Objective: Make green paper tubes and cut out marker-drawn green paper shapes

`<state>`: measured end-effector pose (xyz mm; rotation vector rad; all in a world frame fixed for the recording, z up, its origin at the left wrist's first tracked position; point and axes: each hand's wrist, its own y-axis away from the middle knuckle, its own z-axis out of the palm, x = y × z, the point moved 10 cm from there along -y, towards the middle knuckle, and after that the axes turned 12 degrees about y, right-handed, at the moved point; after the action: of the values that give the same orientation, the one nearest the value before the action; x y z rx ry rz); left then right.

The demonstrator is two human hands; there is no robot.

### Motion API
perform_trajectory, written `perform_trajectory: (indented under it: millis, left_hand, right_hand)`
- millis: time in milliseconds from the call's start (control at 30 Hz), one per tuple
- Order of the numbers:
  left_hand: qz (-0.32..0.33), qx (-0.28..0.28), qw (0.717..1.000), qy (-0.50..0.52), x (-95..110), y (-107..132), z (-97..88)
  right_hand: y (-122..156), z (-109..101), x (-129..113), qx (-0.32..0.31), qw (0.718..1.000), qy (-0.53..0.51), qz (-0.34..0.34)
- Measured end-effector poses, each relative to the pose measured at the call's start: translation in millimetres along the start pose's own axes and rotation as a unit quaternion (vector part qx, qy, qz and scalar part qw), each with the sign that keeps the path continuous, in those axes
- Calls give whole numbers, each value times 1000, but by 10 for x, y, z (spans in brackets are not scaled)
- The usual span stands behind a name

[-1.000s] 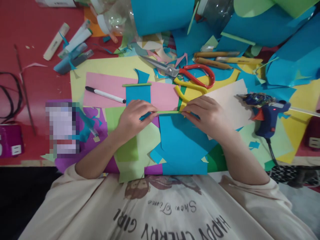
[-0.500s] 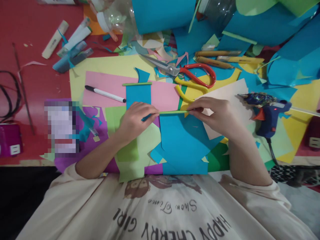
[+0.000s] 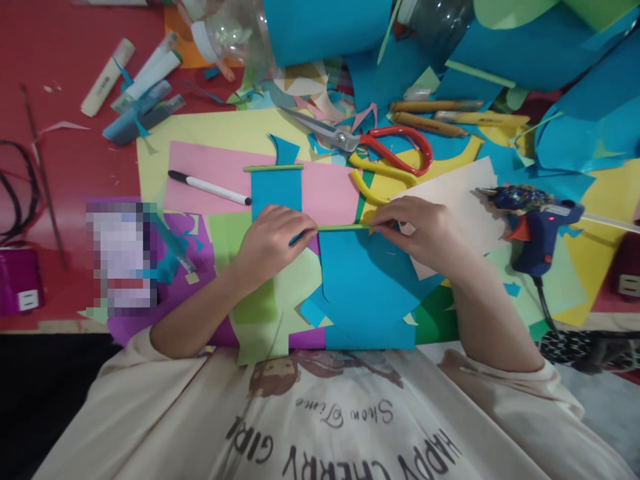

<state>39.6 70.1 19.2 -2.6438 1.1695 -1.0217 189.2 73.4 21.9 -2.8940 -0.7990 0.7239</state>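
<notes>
A thin green paper strip (image 3: 344, 227), rolled or folded narrow, stretches level between my two hands. My left hand (image 3: 273, 240) pinches its left end, and my right hand (image 3: 417, 230) pinches the other between thumb and fingertips. Blue paper (image 3: 373, 287) lies beneath the strip. A similar green strip (image 3: 273, 168) rests farther off, across the top of a blue paper piece (image 3: 277, 189) on pink paper (image 3: 330, 190). Beyond my left hand lies a white marker with black ends (image 3: 210, 188). Scissors with red and yellow handles (image 3: 345, 138) lie open past my hands.
At the right a blue glue gun (image 3: 537, 237) lies on paper, its cord hanging over the table edge. Several markers (image 3: 143, 87) and clear bottles (image 3: 240, 37) are at the back. Brown and yellow pens (image 3: 435, 107) lie behind the scissors. A blurred-out phone-like object (image 3: 125, 257) is left.
My right hand has shifted slightly left along the strip, so a little less of it shows between my hands. My left hand has barely moved.
</notes>
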Motion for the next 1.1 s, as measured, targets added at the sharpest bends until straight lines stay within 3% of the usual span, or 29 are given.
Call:
perform_trajectory:
  millis: [900, 1100]
  left_hand:
    - [97, -1, 992, -81, 220, 31, 10]
    - [84, -6, 992, -89, 188, 47, 32]
  right_hand:
    - [2, 108, -57, -33, 996, 76, -38]
    - [-4, 114, -59, -38, 995, 85, -38]
